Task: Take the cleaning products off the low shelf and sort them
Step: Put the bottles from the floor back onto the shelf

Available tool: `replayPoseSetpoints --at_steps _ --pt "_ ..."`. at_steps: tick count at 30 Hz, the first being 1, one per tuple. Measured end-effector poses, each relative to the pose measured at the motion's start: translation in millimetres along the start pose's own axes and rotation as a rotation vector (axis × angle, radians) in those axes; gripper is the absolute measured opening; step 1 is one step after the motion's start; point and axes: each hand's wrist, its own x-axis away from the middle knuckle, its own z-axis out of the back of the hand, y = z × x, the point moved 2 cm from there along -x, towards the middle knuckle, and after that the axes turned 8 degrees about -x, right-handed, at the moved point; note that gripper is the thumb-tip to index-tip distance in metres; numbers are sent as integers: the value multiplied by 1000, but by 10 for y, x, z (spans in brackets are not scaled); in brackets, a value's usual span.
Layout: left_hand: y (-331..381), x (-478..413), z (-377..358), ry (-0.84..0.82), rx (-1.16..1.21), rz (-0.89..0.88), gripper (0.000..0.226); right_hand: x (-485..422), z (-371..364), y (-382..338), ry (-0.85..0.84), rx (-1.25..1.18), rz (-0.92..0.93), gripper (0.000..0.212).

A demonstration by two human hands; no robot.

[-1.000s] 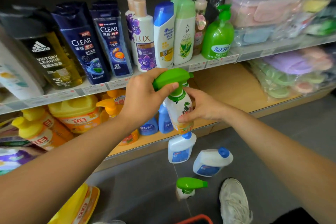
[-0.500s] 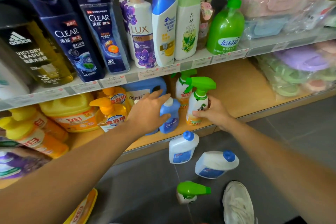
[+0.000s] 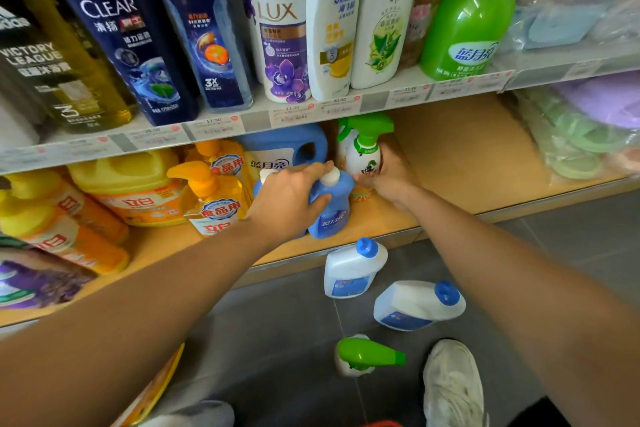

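Blue detergent bottle (image 3: 330, 215) gripped by left hand (image 3: 291, 201); right hand (image 3: 388, 180) seemingly clasps spray bottle (image 3: 363, 154); best lifted out upright.

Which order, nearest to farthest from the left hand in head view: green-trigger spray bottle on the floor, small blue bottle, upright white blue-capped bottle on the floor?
1. Small blue bottle: in the left hand, on the low shelf.
2. Upright white bottle: floor, just below the shelf edge.
3. Green-trigger spray bottle: floor, near the shoe.

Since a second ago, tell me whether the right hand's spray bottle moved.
Yes: the spray bottle went down and back, deeper onto the low shelf.
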Motion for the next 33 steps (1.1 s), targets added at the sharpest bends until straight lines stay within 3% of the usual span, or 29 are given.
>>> replayPoseSetpoints --at_steps 3,7,9,11,14,16,19,23,27,31,33 --pt "-17 6 -24 3 6 -5 54 -77 -55 -71 -2 60 -30 83" --pt "-62 31 -38 -4 -1 -17 58 -19 -27 -145 -2 385 -215 94" --pt "-72 45 -38 -13 -11 -16 60 120 84 -189 -76 580 -316 65" --pt "-79 42 -43 -11 -15 -11 62 287 189 -257 -192 647 -297 39" --pt "-56 43 -74 -54 -32 -15 69 614 251 -300 -433 634 -272 21" --pt "-21 63 -99 -103 -47 -36 77 885 231 -275 -627 709 -345 30" --pt "83 182 -144 -125 -25 -43 86 1223 263 -157 -753 877 -301 69" --pt "336 448 -256 -19 31 -75 61 1536 491 34 -839 1204 -245 80" --pt "587 746 -549 -288 65 -208 42 1741 746 237 -730 1241 -118 64" --pt "769 1079 -896 -703 -3 -291 57 1791 883 322 -573 1183 -78 44" --pt "829 1210 -1008 -807 -8 -327 53 1782 885 315 -553 1174 -56 39"
